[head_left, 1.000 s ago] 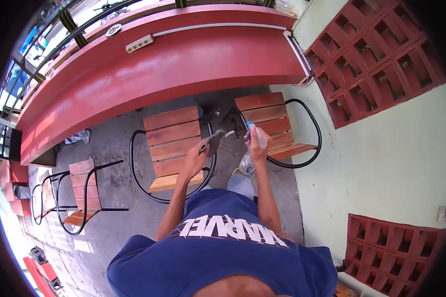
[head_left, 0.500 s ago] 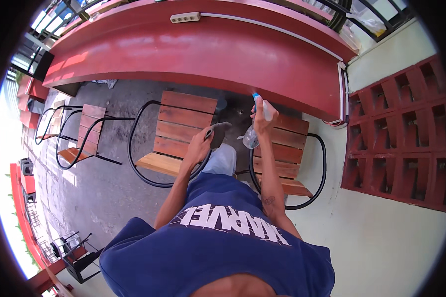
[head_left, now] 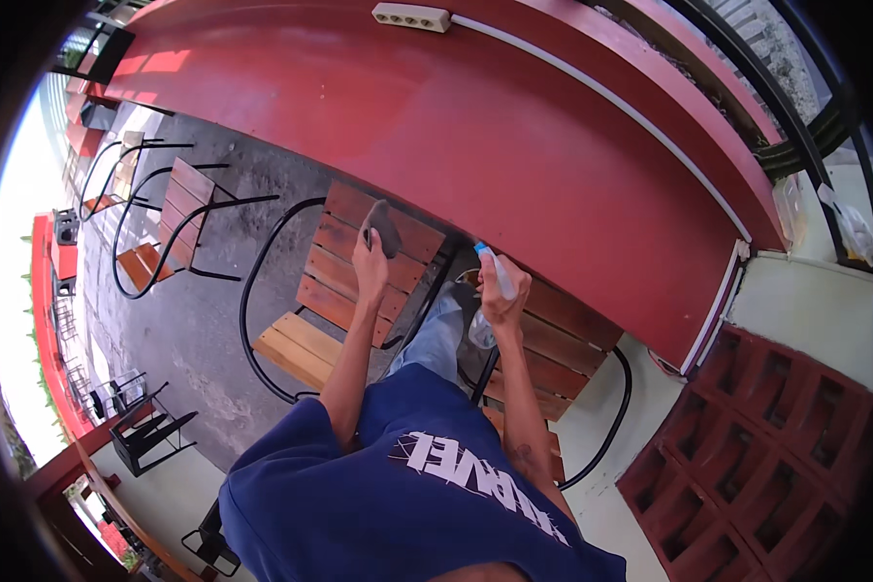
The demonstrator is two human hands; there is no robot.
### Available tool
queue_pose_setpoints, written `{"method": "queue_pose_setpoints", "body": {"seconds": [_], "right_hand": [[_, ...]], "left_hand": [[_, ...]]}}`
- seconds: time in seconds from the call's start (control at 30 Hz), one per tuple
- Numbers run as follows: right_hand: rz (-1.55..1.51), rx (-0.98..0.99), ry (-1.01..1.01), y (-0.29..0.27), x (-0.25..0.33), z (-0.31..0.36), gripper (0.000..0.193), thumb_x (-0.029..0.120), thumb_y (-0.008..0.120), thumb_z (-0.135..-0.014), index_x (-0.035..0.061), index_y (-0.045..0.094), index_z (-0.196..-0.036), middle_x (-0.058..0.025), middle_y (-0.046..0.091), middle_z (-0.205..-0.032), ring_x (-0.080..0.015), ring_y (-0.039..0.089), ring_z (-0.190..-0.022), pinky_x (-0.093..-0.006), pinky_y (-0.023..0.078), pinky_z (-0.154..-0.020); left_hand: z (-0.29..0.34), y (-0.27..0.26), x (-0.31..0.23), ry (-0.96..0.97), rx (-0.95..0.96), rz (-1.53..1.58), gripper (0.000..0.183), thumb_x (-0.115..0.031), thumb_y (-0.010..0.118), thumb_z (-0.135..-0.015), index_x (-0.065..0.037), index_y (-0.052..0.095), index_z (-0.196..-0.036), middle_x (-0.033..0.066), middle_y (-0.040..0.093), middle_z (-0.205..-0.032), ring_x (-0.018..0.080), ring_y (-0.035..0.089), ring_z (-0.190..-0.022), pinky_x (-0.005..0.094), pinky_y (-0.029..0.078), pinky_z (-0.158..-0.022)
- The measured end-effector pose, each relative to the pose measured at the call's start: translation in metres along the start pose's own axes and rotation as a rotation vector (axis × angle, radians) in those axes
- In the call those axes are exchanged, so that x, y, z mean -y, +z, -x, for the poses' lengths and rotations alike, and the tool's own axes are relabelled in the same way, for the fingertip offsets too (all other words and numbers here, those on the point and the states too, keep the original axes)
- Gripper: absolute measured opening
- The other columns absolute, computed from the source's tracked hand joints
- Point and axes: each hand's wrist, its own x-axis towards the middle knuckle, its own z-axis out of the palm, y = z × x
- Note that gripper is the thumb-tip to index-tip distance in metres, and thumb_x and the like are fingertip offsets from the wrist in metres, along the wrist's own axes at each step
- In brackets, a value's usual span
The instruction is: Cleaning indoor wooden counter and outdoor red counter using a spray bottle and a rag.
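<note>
My left hand (head_left: pixel 370 272) is closed around a folded grey cloth (head_left: pixel 385 229), raised over the backrest of a wooden-slatted chair (head_left: pixel 359 257). My right hand (head_left: pixel 503 299) grips a clear spray bottle (head_left: pixel 480 331) with a blue nozzle, its fingers wrapped about the neck. That nozzle points at the near edge of a long red counter (head_left: pixel 436 136). Beneath the right forearm stands a second slatted chair (head_left: pixel 563 339) with a black tube frame. Neither hand touches the counter.
A white power strip (head_left: pixel 411 16) is fixed on the counter, with white trunking running right. Red vent blocks (head_left: pixel 747 427) fill the lower right wall. More slatted chairs (head_left: pixel 179 209) stand at the left, and a black chair (head_left: pixel 150 432) sits lower left.
The view has turned and come closer to the counter. My left hand has lifted the cloth up and forward, over the chair back. My right hand still grips the bottle, near the counter's edge.
</note>
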Motion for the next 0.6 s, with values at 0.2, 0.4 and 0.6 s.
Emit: {"method": "queue_pose_setpoints", "body": {"seconds": [0.2,0.4,0.6], "right_hand": [[-0.228,0.287,0.156,-0.032,-0.011,-0.03,0.037,0.03,0.056,-0.091,-0.0034,0.061,-0.076,-0.0066,0.061,-0.067,-0.0121,0.057,-0.055,-0.0268,0.044,-0.052],[-0.222,0.383,0.226,-0.068,-0.035,-0.03,0.029,0.024,0.059,-0.088,-0.0037,0.061,-0.079,-0.0076,0.057,-0.067,-0.0131,0.055,-0.057,-0.0284,0.042,-0.054],[-0.308,0.185,0.338,-0.088,-0.044,-0.022,0.038,0.032,0.053,-0.091,-0.0045,0.063,-0.087,-0.0084,0.063,-0.077,-0.0132,0.058,-0.061,-0.0259,0.045,-0.057]], "left_hand": [[-0.159,-0.002,0.001,0.44,-0.358,-0.424,0.052,-0.013,0.05,-0.093,-0.001,0.039,-0.143,0.0204,0.044,-0.144,0.0372,0.039,-0.135,0.0448,0.032,-0.11],[-0.172,0.06,0.027,0.473,-0.171,-1.011,0.071,-0.015,0.057,-0.084,-0.005,0.029,-0.148,0.0137,0.02,-0.158,0.0384,0.014,-0.146,0.0603,0.019,-0.112],[0.024,0.167,-0.002,0.604,0.492,-0.83,0.082,-0.013,0.057,-0.075,-0.008,0.027,-0.15,0.0104,0.02,-0.158,0.0347,0.012,-0.147,0.0535,0.013,-0.116]]}}
